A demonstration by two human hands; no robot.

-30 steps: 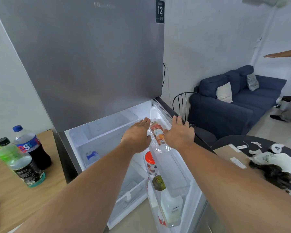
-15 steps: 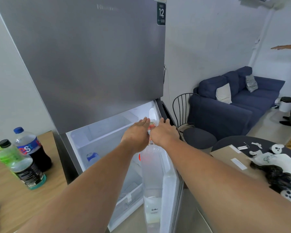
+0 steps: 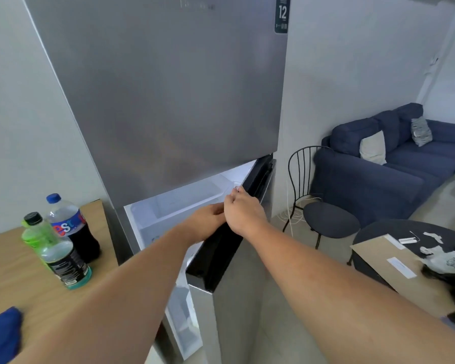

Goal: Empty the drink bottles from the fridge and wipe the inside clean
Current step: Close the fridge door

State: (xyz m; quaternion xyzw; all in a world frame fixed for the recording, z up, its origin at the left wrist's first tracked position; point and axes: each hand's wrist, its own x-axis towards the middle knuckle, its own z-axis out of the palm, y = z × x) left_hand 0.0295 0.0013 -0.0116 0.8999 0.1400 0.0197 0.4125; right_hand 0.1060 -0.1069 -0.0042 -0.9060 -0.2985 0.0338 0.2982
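- Grey steel fridge (image 3: 155, 88) fills the middle of the view. Its upper door is closed, and its lower door (image 3: 216, 258) stands part open, seen almost edge-on with the black top edge showing.
- White fridge interior (image 3: 179, 203) shows through the gap at 10 o'clock from the hands. What is stored inside cannot be made out.
- Right hand (image 3: 243, 214) lies on the lower door's top edge, its grip clamped there with fingers curled over the inner side.
- Left hand (image 3: 206, 223) touches it at 8 o'clock. Its fingers are hidden behind the right hand, so I cannot tell its grip.
- Two drink bottles stand upright on the wooden worktop (image 3: 11, 271), at 9 o'clock from the fridge: a green bottle (image 3: 53, 248) with a black cap and, just behind it at 1 o'clock, a cola bottle (image 3: 69, 227) with a blue cap.
- Blue cloth (image 3: 0, 334) lies at the worktop's near edge, at 7 o'clock.
- Black wire chair (image 3: 323, 206) stands at 3 o'clock from the fridge, with a blue sofa (image 3: 392, 158) beyond it.
- Dark round table (image 3: 373, 232) at 4 o'clock carries a cardboard box (image 3: 378, 261).
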